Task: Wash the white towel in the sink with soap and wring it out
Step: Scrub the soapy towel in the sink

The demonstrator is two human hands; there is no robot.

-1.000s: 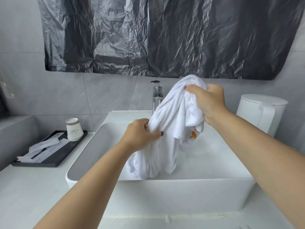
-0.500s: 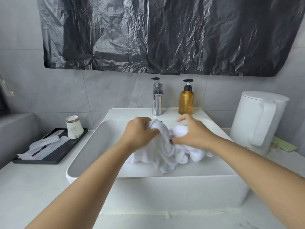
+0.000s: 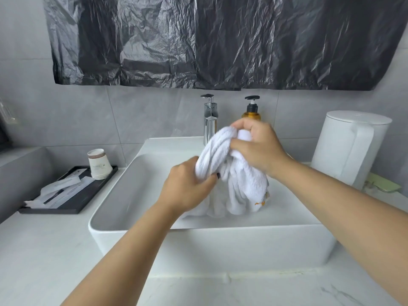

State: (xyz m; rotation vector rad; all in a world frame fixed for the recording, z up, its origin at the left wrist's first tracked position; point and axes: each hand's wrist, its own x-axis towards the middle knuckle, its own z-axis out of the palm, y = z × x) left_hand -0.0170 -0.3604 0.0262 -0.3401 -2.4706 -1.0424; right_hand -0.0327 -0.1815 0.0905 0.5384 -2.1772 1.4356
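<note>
Head view: left hand point(image 3: 186, 188) curls tightly round the lower twist of the white towel point(image 3: 236, 173), while the right hand point(image 3: 257, 146), higher and farther back, grips its upper bunch; loose ends hang below both into the sink point(image 3: 136, 191).

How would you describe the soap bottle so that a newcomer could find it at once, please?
Start at the white sink and look to its back edge by the wall. Beside the chrome tap stands the soap bottle, partly behind the right hand. It alone is amber with a black pump.
</note>
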